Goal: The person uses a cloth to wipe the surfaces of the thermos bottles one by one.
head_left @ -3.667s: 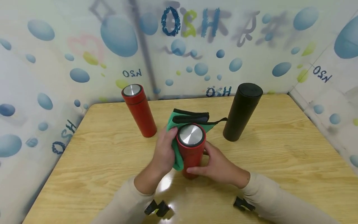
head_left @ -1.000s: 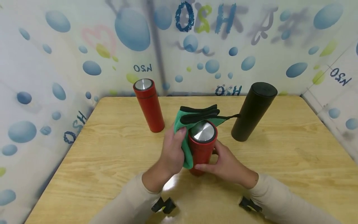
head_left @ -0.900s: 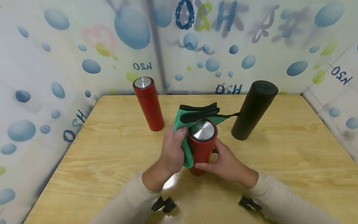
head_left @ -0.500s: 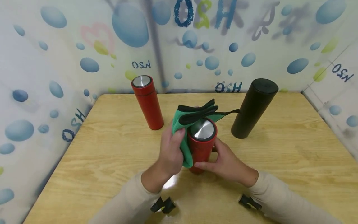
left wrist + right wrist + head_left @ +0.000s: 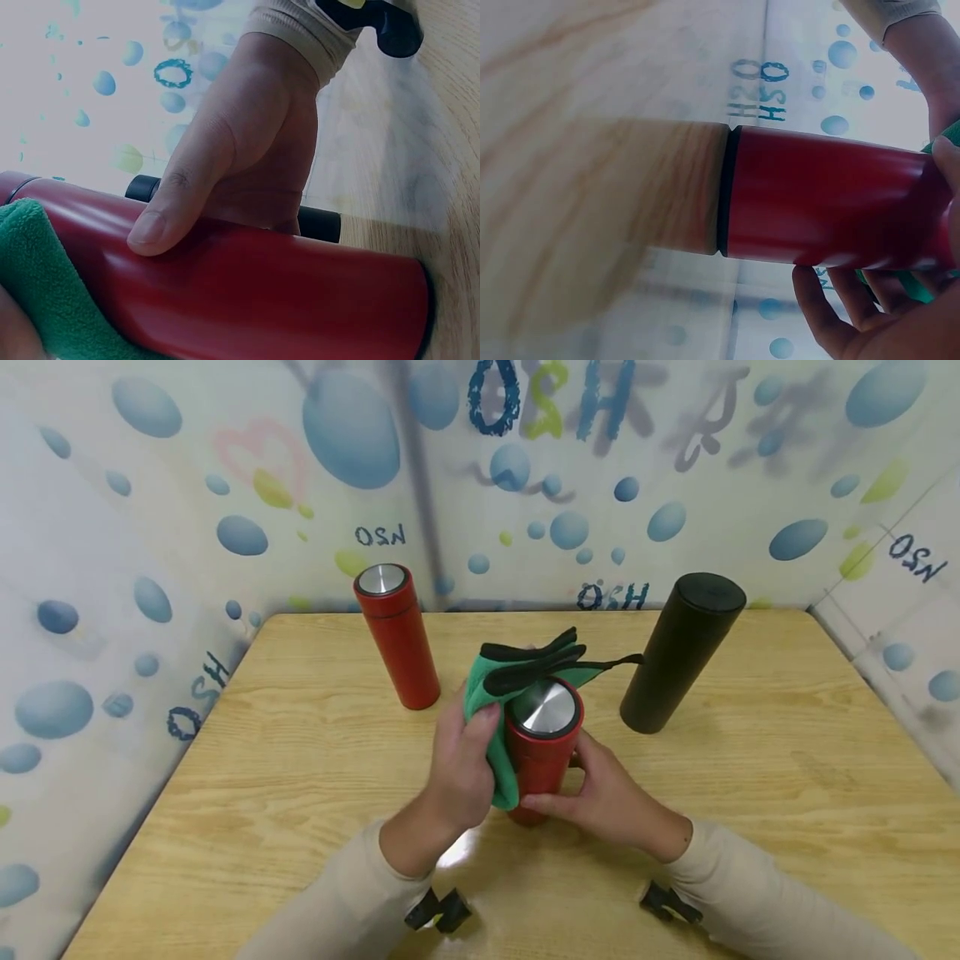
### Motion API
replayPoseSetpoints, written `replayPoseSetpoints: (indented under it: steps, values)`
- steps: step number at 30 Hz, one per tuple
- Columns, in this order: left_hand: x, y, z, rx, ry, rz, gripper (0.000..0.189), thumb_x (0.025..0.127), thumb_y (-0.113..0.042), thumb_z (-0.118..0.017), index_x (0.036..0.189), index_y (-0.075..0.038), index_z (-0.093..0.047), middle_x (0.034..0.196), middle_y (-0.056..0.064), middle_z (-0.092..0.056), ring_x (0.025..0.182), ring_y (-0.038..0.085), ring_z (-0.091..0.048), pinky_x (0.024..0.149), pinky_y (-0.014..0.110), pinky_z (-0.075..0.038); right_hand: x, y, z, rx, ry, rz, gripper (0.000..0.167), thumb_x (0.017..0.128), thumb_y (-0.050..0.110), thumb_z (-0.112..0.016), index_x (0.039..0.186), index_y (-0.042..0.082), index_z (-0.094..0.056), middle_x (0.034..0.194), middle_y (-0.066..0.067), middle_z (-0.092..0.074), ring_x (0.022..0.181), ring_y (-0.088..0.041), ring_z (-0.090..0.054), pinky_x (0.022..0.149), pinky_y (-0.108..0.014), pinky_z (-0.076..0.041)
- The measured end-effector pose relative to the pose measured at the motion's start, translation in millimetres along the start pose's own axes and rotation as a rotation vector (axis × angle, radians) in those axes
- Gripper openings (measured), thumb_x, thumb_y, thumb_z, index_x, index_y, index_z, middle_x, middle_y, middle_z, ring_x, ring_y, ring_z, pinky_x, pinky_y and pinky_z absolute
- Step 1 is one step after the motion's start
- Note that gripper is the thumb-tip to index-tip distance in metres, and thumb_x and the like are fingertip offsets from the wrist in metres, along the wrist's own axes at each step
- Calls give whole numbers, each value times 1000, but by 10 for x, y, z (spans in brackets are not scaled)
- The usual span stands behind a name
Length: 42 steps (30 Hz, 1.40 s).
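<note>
Green fleecy cloth [image 5: 502, 772] in pinching left fingers [image 5: 483, 723], smooth red cylindrical flask [image 5: 542, 766] within curled right fingers [image 5: 814, 301]

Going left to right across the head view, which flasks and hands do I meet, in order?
Rear red flask → left hand → held red flask → right hand → black flask. Green cloth left out: it overlaps the held red flask.

Head view bright; white glare on tabletop [image 5: 456, 850]; wrist views dim, bluish.
</note>
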<state>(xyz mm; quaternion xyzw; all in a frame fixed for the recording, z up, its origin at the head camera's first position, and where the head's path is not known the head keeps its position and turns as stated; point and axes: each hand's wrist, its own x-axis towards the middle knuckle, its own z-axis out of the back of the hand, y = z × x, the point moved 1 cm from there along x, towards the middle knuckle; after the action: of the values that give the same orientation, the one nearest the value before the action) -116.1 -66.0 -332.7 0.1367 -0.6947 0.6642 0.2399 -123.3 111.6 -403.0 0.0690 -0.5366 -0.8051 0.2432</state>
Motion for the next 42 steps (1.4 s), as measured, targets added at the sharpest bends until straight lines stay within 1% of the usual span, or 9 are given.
replayPoseSetpoints:
  steps: [4,13,15,19,22,25,30,39,42]
  values:
    - [-6,-5,-2,6,-1,-3,50,92,-13,-33,132,10,-53,132,23,-61,121,24,-58,108,35,-46,-8,-4,-2,1,2,-2,75,80,28,-84,142,27,-42,137,10,-56,123,-12,-56,98,-42,-51]
    - [-6,-3,-4,-9,3,-38,50,92,-13,-33,132,11,-52,132,25,-60,120,24,-58,108,36,-47,2,-21,-3,13,-2,22,75,80,26,-84,142,27,-42,137,9,-56,124,-12,-56,98,-39,-52]
    - [-6,10,-9,-13,1,-29,50,92,-13,-34,132,11,-52,131,25,-60,119,23,-58,107,36,-47,0,-20,-4,12,-3,26,75,80,26,-84,142,26,-42,137,9,-56,124,-12,-56,98,-38,-52]
    - [-8,28,-24,-6,-13,14,47,91,-13,-35,128,11,-53,122,25,-61,113,19,-58,103,33,-49,-3,-16,-4,14,-1,29,75,80,26,-84,142,26,-42,137,10,-56,124,-12,-56,98,-37,-52]
    - [-4,39,-41,-7,-8,21,44,92,-14,-36,126,10,-51,117,26,-60,109,20,-58,100,34,-50,-6,-24,-3,21,-1,30,74,80,25,-84,142,27,-43,136,11,-56,124,-12,-56,98,-37,-52]
    - [-3,57,-59,-14,11,7,44,92,-14,-37,128,8,-48,119,25,-59,111,23,-58,101,37,-50,-12,-40,-1,28,-4,31,74,80,24,-84,141,28,-43,136,11,-57,124,-12,-56,98,-36,-52]
    - [-6,97,-73,13,24,-24,44,93,-14,-37,130,7,-47,119,23,-60,111,25,-58,102,38,-50,-22,-63,-2,30,-5,30,73,80,24,-84,140,28,-44,135,11,-57,123,-12,-57,99,-36,-51]
    - [-13,165,-86,21,41,-13,45,94,-16,-37,134,6,-43,123,23,-58,116,26,-56,105,39,-48,-24,-67,4,29,-9,38,71,81,23,-83,140,27,-44,134,10,-58,123,-12,-57,100,-37,-51]
    - [-13,188,-89,17,48,-21,46,94,-15,-36,135,5,-42,125,22,-57,118,27,-55,107,39,-47,-24,-73,7,26,-11,41,70,82,23,-83,140,27,-44,134,10,-58,123,-12,-57,101,-38,-50]
